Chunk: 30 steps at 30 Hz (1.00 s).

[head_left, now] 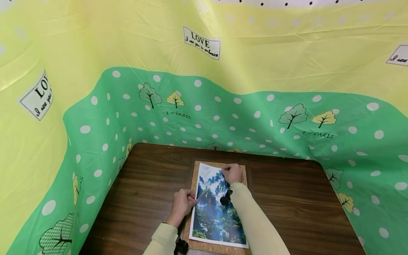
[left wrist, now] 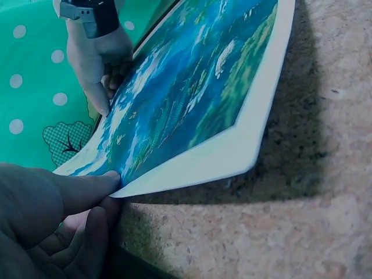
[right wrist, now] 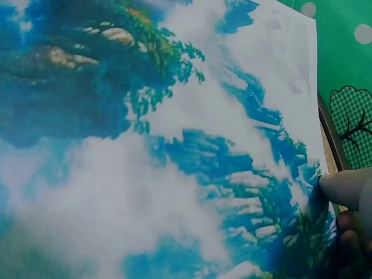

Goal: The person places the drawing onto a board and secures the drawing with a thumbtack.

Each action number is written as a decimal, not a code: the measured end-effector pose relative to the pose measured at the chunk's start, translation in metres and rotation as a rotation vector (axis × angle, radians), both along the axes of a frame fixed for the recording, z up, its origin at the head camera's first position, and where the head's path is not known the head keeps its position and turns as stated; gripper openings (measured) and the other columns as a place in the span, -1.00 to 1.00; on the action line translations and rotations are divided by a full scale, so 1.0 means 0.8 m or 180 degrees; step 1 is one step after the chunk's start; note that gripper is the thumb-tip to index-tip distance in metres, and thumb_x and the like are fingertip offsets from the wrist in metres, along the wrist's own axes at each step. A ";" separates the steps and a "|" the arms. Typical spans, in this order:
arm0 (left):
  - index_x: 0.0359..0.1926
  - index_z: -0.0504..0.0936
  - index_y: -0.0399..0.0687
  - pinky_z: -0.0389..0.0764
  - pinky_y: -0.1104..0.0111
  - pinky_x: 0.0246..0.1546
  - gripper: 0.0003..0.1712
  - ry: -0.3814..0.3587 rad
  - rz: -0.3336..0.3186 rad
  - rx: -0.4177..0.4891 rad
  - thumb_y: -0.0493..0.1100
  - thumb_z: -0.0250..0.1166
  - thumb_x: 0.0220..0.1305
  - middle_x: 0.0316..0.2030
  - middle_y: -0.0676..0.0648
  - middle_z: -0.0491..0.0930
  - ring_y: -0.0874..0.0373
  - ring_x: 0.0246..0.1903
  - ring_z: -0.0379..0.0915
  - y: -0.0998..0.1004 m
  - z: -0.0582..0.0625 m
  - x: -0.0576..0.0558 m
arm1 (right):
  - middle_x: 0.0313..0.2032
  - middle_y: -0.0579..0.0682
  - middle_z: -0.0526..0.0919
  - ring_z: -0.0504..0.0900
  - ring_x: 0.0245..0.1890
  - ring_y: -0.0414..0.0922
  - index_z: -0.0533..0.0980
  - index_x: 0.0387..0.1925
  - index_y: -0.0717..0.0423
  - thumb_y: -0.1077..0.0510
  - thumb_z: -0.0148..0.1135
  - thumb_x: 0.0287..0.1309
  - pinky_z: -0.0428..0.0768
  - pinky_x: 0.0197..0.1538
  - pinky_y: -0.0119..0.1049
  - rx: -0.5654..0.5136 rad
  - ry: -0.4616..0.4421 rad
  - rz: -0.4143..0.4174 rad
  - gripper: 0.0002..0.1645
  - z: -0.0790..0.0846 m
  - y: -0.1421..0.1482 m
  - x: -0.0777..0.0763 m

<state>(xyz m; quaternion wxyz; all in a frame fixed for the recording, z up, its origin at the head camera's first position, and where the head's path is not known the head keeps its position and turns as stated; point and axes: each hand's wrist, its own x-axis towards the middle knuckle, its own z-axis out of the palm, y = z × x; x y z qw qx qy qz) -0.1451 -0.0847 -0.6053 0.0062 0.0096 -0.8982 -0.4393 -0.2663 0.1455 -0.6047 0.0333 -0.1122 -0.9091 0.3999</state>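
A landscape print (head_left: 208, 198) with a white border, showing mountains and waterfalls, lies over a cork board (head_left: 204, 245). My left hand (head_left: 183, 203) pinches its left edge between thumb and fingers. In the left wrist view the near corner of the print (left wrist: 244, 151) is raised and casts a shadow on the cork (left wrist: 343, 232). At the far edge, toward the right, my right hand (head_left: 233, 173) pinches the print. The right wrist view has the thumb (right wrist: 343, 189) on top of the sheet, the curled fingers below the edge.
The board rests on a dark brown wooden table (head_left: 296, 205). A green and yellow patterned curtain (head_left: 223, 106) hangs around the table's back and sides. Dark wrist cameras (head_left: 225, 199) sit on both wrists, the right one above the print.
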 end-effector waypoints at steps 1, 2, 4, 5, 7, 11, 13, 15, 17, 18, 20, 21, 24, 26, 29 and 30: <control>-0.50 0.67 -0.05 0.55 0.35 -0.49 -0.75 -0.0005 0.0002 0.0003 -0.33 0.61 0.10 -0.60 0.12 0.61 0.31 -0.58 0.48 0.000 0.000 0.000 | -0.29 0.07 0.79 0.67 -0.28 0.10 0.81 -0.35 0.04 0.15 0.44 0.29 0.52 0.05 0.33 -0.0003 -0.0037 -0.0006 -0.89 0.001 0.000 -0.001; -0.50 0.67 -0.05 0.55 0.35 -0.49 -0.75 -0.0009 0.0004 0.0003 -0.33 0.61 0.10 -0.61 0.12 0.61 0.31 -0.58 0.48 0.000 0.001 0.000 | -0.28 0.07 0.79 0.67 -0.27 0.10 0.81 -0.35 0.04 0.15 0.45 0.29 0.50 0.09 0.36 -0.0005 -0.0066 -0.0010 -0.89 0.001 0.000 -0.002; -0.50 0.67 -0.05 0.55 0.35 -0.49 -0.75 -0.0022 0.0010 0.0011 -0.32 0.61 0.10 -0.60 0.12 0.61 0.31 -0.57 0.47 0.001 0.001 -0.001 | -0.27 0.07 0.79 0.66 -0.26 0.11 0.80 -0.35 0.04 0.14 0.46 0.29 0.46 0.14 0.41 -0.0018 -0.0106 -0.0010 -0.89 0.002 0.000 -0.003; -0.50 0.67 -0.05 0.55 0.36 -0.49 -0.75 -0.0027 0.0014 0.0013 -0.32 0.61 0.10 -0.60 0.12 0.61 0.31 -0.57 0.47 0.001 0.001 -0.001 | -0.26 0.08 0.79 0.67 -0.25 0.11 0.81 -0.34 0.04 0.14 0.46 0.29 0.45 0.15 0.42 -0.0020 -0.0110 -0.0009 -0.90 0.002 0.000 -0.003; -0.50 0.67 -0.06 0.54 0.35 -0.49 -0.75 -0.0015 0.0011 0.0018 -0.33 0.61 0.10 -0.60 0.12 0.60 0.31 -0.58 0.47 0.001 0.001 -0.001 | -0.25 0.07 0.79 0.66 -0.25 0.10 0.81 -0.34 0.03 0.13 0.47 0.29 0.44 0.16 0.42 -0.0025 -0.0116 -0.0013 -0.90 0.002 -0.001 -0.003; -0.51 0.66 -0.05 0.54 0.36 -0.49 -0.74 -0.0023 0.0021 0.0003 -0.33 0.61 0.10 -0.61 0.13 0.59 0.31 -0.58 0.45 0.001 0.001 -0.001 | -0.25 0.07 0.79 0.67 -0.26 0.10 0.81 -0.33 0.04 0.13 0.46 0.28 0.46 0.12 0.39 -0.0020 -0.0095 -0.0001 -0.90 0.001 -0.001 -0.002; -0.51 0.66 -0.05 0.53 0.36 -0.49 -0.74 -0.0030 0.0025 0.0002 -0.33 0.61 0.09 -0.62 0.14 0.58 0.31 -0.58 0.45 0.001 0.000 -0.001 | -0.25 0.07 0.79 0.67 -0.26 0.10 0.80 -0.32 0.05 0.13 0.46 0.29 0.45 0.12 0.41 -0.0015 -0.0083 0.0016 -0.90 0.000 0.000 -0.001; -0.51 0.66 -0.04 0.53 0.37 -0.48 -0.74 -0.0068 0.0035 0.0011 -0.32 0.61 0.10 -0.62 0.14 0.57 0.31 -0.58 0.45 0.002 0.000 -0.002 | -0.26 0.08 0.79 0.67 -0.26 0.10 0.80 -0.32 0.07 0.14 0.45 0.29 0.46 0.11 0.40 -0.0019 -0.0054 0.0022 -0.89 0.000 0.000 0.000; -0.51 0.66 -0.04 0.53 0.37 -0.49 -0.74 -0.0083 0.0036 0.0023 -0.32 0.61 0.11 -0.62 0.14 0.57 0.31 -0.59 0.45 0.002 -0.001 -0.001 | -0.28 0.08 0.79 0.67 -0.27 0.10 0.80 -0.32 0.08 0.14 0.46 0.29 0.49 0.07 0.35 -0.0021 -0.0002 0.0018 -0.89 -0.001 0.000 0.002; -0.51 0.65 -0.04 0.53 0.37 -0.49 -0.74 -0.0089 0.0034 0.0024 -0.32 0.61 0.11 -0.62 0.14 0.57 0.31 -0.59 0.45 0.002 -0.001 -0.001 | -0.28 0.08 0.79 0.67 -0.27 0.09 0.80 -0.32 0.09 0.14 0.46 0.29 0.51 0.05 0.32 -0.0015 0.0029 0.0016 -0.89 -0.002 0.001 0.004; -0.51 0.65 -0.04 0.52 0.37 -0.50 -0.73 -0.0110 0.0030 0.0025 -0.32 0.61 0.11 -0.62 0.14 0.56 0.30 -0.59 0.44 0.002 -0.001 0.000 | -0.30 0.07 0.78 0.67 -0.27 0.09 0.80 -0.33 0.08 0.13 0.46 0.28 0.54 0.01 0.27 -0.0011 0.0086 0.0004 -0.88 -0.003 0.001 0.005; -0.51 0.64 -0.05 0.51 0.37 -0.50 -0.73 -0.0100 0.0026 0.0021 -0.33 0.61 0.11 -0.62 0.13 0.56 0.29 -0.59 0.44 0.002 -0.001 0.000 | -0.31 0.06 0.78 0.66 -0.27 0.09 0.80 -0.34 0.08 0.13 0.47 0.28 0.54 0.00 0.25 -0.0014 0.0108 -0.0002 -0.88 -0.004 0.001 0.006; -0.52 0.62 -0.05 0.50 0.36 -0.52 -0.71 -0.0069 0.0010 0.0002 -0.34 0.60 0.11 -0.62 0.12 0.55 0.28 -0.59 0.42 0.003 0.000 0.001 | -0.31 0.05 0.77 0.66 -0.28 0.08 0.80 -0.34 0.07 0.12 0.46 0.29 0.56 -0.03 0.22 0.0009 0.0175 0.0007 -0.88 -0.007 0.000 0.008; -0.52 0.61 -0.06 0.49 0.36 -0.53 -0.70 -0.0049 -0.0001 -0.0011 -0.34 0.60 0.11 -0.62 0.11 0.54 0.27 -0.60 0.42 0.003 0.000 0.001 | -0.32 0.04 0.76 0.65 -0.31 0.07 0.80 -0.34 0.06 0.12 0.46 0.30 0.57 -0.05 0.20 0.0022 0.0220 0.0021 -0.88 -0.008 0.000 0.008; -0.52 0.59 -0.05 0.48 0.36 -0.54 -0.69 -0.0065 -0.0021 -0.0029 -0.34 0.60 0.12 -0.61 0.11 0.53 0.27 -0.60 0.41 0.003 0.002 0.000 | -0.33 0.04 0.76 0.65 -0.33 0.04 0.80 -0.33 0.07 0.12 0.45 0.31 0.59 -0.09 0.17 0.0056 0.0273 0.0058 -0.87 -0.008 0.000 0.007; -0.52 0.59 -0.05 0.47 0.37 -0.54 -0.69 -0.0071 -0.0025 -0.0032 -0.34 0.59 0.12 -0.62 0.11 0.52 0.27 -0.61 0.41 0.003 0.002 0.000 | -0.33 0.03 0.76 0.65 -0.34 0.03 0.80 -0.32 0.07 0.11 0.45 0.31 0.59 -0.10 0.16 0.0067 0.0287 0.0074 -0.87 -0.008 0.000 0.008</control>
